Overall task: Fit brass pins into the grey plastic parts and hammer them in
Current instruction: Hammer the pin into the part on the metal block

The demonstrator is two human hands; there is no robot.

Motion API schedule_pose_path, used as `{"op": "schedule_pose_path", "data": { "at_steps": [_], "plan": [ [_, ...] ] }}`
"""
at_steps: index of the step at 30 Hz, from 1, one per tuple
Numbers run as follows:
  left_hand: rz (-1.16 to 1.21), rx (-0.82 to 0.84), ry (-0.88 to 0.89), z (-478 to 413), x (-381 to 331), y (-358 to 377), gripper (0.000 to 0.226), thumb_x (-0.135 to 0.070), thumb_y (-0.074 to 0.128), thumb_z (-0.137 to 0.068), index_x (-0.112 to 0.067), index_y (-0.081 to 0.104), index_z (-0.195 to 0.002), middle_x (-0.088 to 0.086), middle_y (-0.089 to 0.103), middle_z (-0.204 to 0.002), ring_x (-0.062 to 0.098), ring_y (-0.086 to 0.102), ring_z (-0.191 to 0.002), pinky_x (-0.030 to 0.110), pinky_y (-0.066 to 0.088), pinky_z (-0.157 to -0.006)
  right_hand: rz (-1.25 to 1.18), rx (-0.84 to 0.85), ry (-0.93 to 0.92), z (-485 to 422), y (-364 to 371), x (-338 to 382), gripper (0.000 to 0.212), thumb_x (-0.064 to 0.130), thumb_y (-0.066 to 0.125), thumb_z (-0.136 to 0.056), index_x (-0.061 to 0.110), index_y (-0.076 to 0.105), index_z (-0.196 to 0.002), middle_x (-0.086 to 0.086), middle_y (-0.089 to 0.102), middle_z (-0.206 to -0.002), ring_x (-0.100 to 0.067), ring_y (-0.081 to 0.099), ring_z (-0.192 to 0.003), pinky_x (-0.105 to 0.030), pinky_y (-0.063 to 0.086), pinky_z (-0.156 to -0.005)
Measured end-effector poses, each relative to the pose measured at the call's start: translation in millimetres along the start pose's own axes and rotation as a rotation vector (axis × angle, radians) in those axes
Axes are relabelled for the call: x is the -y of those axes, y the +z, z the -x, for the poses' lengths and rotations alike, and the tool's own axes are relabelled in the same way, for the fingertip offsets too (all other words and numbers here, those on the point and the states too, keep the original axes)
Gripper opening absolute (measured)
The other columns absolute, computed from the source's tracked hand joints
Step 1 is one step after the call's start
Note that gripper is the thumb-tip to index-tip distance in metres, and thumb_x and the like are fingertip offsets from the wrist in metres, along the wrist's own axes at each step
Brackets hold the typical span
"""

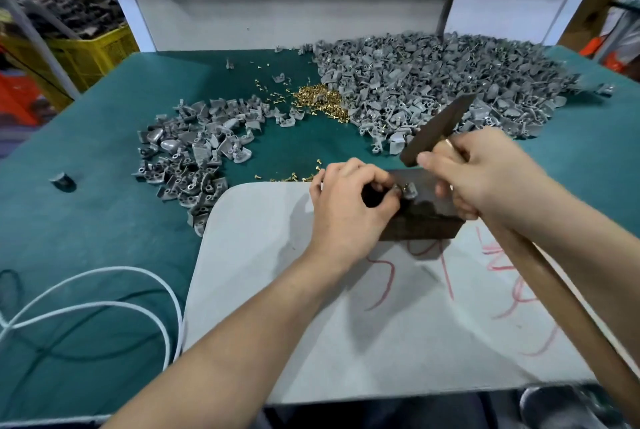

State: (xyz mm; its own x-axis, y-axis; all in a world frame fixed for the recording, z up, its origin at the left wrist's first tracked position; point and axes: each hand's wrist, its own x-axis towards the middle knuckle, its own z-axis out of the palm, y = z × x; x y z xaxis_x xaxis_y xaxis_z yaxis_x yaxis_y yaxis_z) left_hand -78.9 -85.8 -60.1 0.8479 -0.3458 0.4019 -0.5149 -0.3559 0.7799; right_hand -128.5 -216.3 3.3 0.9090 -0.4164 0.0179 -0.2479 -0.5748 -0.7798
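Both forearms reach in over a pale grey board [277,290] scrawled with red marks. The left hand [346,207] is curled tight, fingertips pinching a grey plastic part [411,190] down on the dark block [426,217], with a brass pin [397,187] glinting right at those fingertips. The right hand [485,165] is wrapped round the hammer [438,131], gripping the wooden handle just below the head. The head is tilted and blurred, poised above the block. Beyond the right hand sits a huge heap of grey parts [433,82]. Beyond the left hand is a smaller heap [194,151], with a pile of brass pins [320,98] between the two. A white cable [104,290] loops well left of the left forearm on the green table cover [86,151].
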Motion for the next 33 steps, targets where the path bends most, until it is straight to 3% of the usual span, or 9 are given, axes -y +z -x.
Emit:
{"op": "schedule_pose_path", "data": {
  "at_steps": [2,4,7,9,17,21,26,30,33],
  "plan": [
    [0.042,-0.014,-0.031,0.5,0.6,1.4,0.011,-0.02,0.073,-0.078,-0.028,0.065,-0.076,-0.008,0.054,-0.09,0.014,0.049,-0.096,0.047,0.035,-0.097,0.017,-0.012,0.006,4.2,-8.5,2.9,0.034,0.023,0.049,-0.097,0.002,0.047,-0.07,-0.01,0.05,-0.05,-0.017,0.036,-0.029,-0.02,0.03,-0.032],
    [0.065,-0.008,-0.044,1.1,2.8,1.7,0.008,-0.021,0.073,-0.079,-0.028,0.068,-0.079,-0.006,0.053,-0.095,0.014,0.047,-0.099,0.046,0.036,-0.097,0.196,0.025,-0.036,9.8,-13.3,7.4,0.038,0.026,0.046,-0.098,0.004,0.046,-0.067,-0.01,0.047,-0.052,-0.02,0.038,-0.033,-0.02,0.029,-0.028],
    [0.092,0.008,-0.048,1.4,4.3,0.9,0.016,-0.023,0.072,-0.08,-0.035,0.062,-0.075,-0.007,0.054,-0.097,0.014,0.046,-0.102,0.048,0.035,-0.098,0.491,0.062,-0.13,19.3,-13.7,18.1,0.043,0.028,0.044,-0.099,0.012,0.036,-0.059,-0.004,0.042,-0.056,-0.016,0.039,-0.048,-0.019,0.03,-0.038],
    [0.105,0.011,-0.054,1.7,3.5,0.7,0.019,-0.023,0.072,-0.079,-0.037,0.06,-0.074,-0.008,0.054,-0.097,0.014,0.045,-0.103,0.048,0.034,-0.098,0.547,0.09,-0.118,21.9,-12.4,25.6,0.044,0.028,0.043,-0.099,0.011,0.037,-0.059,-0.005,0.042,-0.055,-0.017,0.042,-0.048,-0.02,0.028,-0.038],
    [0.109,0.024,-0.07,0.3,4.6,0.9,0.023,-0.022,0.073,-0.08,-0.039,0.06,-0.073,-0.012,0.052,-0.095,0.011,0.044,-0.104,0.045,0.033,-0.1,0.585,0.088,-0.082,18.3,-8.3,34.2,0.045,0.027,0.043,-0.099,0.01,0.037,-0.058,-0.007,0.043,-0.054,-0.019,0.042,-0.049,-0.018,0.029,-0.037],
    [0.108,0.026,-0.07,1.4,3.5,0.5,0.02,-0.022,0.073,-0.08,-0.037,0.061,-0.075,-0.009,0.055,-0.097,0.012,0.045,-0.104,0.045,0.034,-0.099,0.592,0.109,-0.048,16.2,-5.2,32.0,0.044,0.028,0.043,-0.099,0.01,0.04,-0.06,-0.007,0.045,-0.058,-0.02,0.045,-0.05,-0.027,0.028,-0.042],
    [0.098,0.027,-0.063,1.2,4.3,0.3,0.018,-0.022,0.073,-0.08,-0.036,0.061,-0.075,-0.01,0.054,-0.097,0.012,0.045,-0.103,0.046,0.034,-0.099,0.507,0.136,-0.002,13.8,-12.2,30.3,0.042,0.028,0.045,-0.099,0.007,0.041,-0.063,-0.011,0.043,-0.051,-0.025,0.043,-0.03,-0.022,0.034,-0.029],
    [0.118,0.021,-0.078,1.4,6.1,1.5,0.021,-0.022,0.073,-0.08,-0.038,0.06,-0.073,-0.014,0.052,-0.094,0.01,0.044,-0.103,0.045,0.034,-0.1,0.465,0.093,-0.015,13.4,-16.3,36.7,0.038,0.03,0.045,-0.098,0.011,0.044,-0.065,-0.014,0.05,-0.059,-0.028,0.047,-0.035,-0.024,0.036,-0.031],
    [0.115,0.028,-0.075,0.4,6.6,1.1,0.023,-0.022,0.073,-0.081,-0.038,0.059,-0.072,-0.014,0.053,-0.094,0.011,0.045,-0.103,0.046,0.034,-0.1,0.573,0.136,0.009,15.9,-6.8,32.2,0.04,0.028,0.041,-0.1,0.011,0.043,-0.063,-0.016,0.052,-0.065,-0.023,0.048,-0.042,-0.023,0.034,-0.031]
  ]
}}
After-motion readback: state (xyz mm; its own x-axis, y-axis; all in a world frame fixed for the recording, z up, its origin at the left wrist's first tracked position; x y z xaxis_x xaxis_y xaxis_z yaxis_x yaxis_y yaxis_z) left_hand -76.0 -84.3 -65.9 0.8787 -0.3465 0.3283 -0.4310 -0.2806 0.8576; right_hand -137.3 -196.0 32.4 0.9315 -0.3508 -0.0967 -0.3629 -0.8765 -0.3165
